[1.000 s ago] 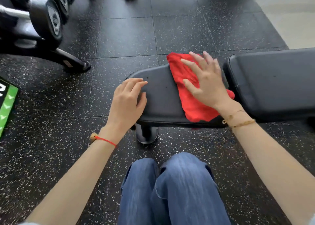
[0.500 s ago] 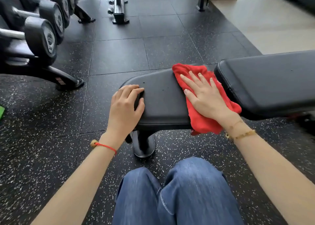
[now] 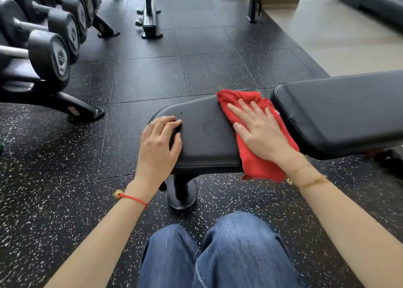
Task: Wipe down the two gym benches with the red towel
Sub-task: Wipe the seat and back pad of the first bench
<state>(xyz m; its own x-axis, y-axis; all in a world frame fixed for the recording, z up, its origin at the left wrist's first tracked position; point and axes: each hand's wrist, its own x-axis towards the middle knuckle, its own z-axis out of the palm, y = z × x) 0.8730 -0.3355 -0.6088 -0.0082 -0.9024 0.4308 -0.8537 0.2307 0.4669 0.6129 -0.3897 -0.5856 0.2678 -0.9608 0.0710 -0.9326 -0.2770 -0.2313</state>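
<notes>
While my right hand (image 3: 265,133) lay flat on the red towel (image 3: 250,154), fingers straight and spread, I pressed the cloth down rather than gripping it. My left hand (image 3: 160,145) rested on the rounded end of the seat pad (image 3: 207,135), fingers bent over its edge, holding nothing loose. The towel lay across the seat pad at its right end, just beside the gap to the back pad (image 3: 342,111), its long axis running from the far edge toward me, its near end hanging over the front edge. One towel, two pads in line from left to right, both on one bench. The bench foot (image 3: 182,193) stood on the speckled floor (image 3: 65,178) below the seat, and my two knees in jeans (image 3: 218,255) were near it. To the left stood a dumbbell rack (image 3: 43,48). Farther off stood a second black frame (image 3: 150,15), well apart.
</notes>
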